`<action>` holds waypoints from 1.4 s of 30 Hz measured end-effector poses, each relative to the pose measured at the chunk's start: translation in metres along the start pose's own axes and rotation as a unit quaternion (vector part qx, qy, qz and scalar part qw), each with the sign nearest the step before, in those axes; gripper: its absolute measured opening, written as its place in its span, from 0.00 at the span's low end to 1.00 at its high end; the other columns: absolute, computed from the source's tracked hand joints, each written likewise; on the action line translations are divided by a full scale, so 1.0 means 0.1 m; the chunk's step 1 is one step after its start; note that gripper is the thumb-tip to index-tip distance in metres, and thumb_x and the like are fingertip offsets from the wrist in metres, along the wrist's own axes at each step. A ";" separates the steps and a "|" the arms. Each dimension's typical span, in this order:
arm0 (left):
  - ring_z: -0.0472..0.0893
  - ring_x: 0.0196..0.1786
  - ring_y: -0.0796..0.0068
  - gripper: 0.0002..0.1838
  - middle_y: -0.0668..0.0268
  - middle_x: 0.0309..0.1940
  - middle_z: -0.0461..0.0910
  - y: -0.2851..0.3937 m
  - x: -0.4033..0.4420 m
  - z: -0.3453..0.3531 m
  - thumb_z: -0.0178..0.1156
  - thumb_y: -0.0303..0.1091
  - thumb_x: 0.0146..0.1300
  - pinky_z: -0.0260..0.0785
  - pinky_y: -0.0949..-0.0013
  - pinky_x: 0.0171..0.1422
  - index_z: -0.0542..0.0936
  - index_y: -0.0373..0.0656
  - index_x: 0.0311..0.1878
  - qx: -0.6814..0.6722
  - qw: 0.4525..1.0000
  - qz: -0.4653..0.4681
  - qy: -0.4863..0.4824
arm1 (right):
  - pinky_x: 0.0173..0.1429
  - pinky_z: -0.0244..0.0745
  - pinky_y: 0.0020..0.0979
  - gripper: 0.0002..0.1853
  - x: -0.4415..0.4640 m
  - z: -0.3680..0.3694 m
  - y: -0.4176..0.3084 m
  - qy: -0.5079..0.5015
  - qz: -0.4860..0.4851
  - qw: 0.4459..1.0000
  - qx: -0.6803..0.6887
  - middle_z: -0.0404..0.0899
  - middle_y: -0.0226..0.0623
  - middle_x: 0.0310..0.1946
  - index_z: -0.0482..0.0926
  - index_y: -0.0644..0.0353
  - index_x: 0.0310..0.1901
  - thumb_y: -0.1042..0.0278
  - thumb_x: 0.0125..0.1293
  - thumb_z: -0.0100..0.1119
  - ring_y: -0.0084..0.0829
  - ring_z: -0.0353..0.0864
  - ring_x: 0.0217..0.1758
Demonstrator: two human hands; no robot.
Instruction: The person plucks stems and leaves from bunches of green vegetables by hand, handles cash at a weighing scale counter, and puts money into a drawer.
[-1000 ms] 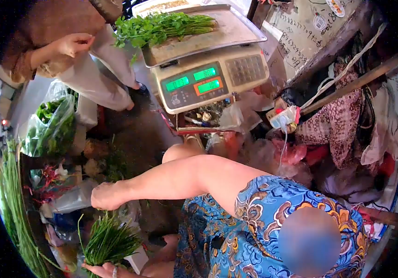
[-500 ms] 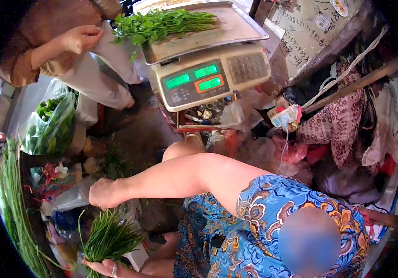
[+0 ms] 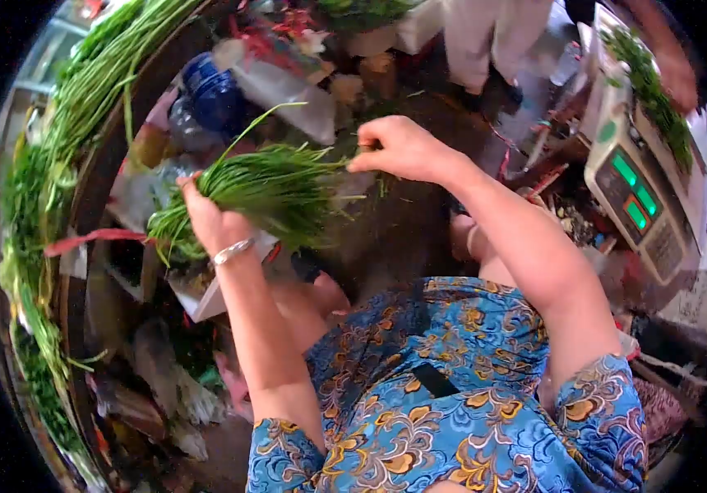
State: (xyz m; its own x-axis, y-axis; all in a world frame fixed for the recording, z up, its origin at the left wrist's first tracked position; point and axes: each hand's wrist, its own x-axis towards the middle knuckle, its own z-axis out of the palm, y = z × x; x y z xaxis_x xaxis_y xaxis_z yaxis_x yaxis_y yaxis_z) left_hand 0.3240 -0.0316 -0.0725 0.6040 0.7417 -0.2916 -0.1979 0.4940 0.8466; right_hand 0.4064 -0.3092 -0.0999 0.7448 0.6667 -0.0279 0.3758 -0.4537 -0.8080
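Observation:
My left hand (image 3: 215,220), with a silver bracelet at the wrist, is closed around a bunch of thin green stalks (image 3: 275,187) at the left of the middle. The stalk tips fan out to the right. My right hand (image 3: 395,149) is raised at the tips, thumb and index finger pinched at the end of a stalk. Whether it grips that stalk is hard to make out. One long stalk curves up above the bunch.
More green stalks (image 3: 111,90) lie along the left edge. A blue container (image 3: 210,92) and a clear plastic bag (image 3: 288,94) stand behind the bunch. At right is a digital scale (image 3: 639,189) with greens (image 3: 649,90); another person's hand (image 3: 676,78) is beside them.
The view has swung left and down, so the scale now appears at the right. My right hand has come to the stalk tips; the bunch is still in my left hand, now more fully in view.

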 end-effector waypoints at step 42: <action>0.79 0.30 0.67 0.21 0.66 0.29 0.79 0.11 0.13 -0.14 0.51 0.54 0.68 0.74 0.62 0.35 0.76 0.45 0.35 0.162 0.985 -0.025 -0.045 | 0.34 0.71 0.29 0.14 0.17 0.23 -0.05 0.005 -0.026 1.000 0.010 0.77 0.38 0.26 0.75 0.68 0.44 0.74 0.56 0.56 0.25 0.75 0.27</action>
State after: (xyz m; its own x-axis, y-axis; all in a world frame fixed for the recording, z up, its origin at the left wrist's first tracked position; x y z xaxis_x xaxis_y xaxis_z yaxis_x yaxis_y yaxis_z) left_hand 0.3191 -0.0101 -0.0738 0.6754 0.6696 -0.3090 0.0824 0.3479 0.9339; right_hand 0.4043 -0.2825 -0.1098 0.7296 0.6836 0.0207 0.4032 -0.4056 -0.8203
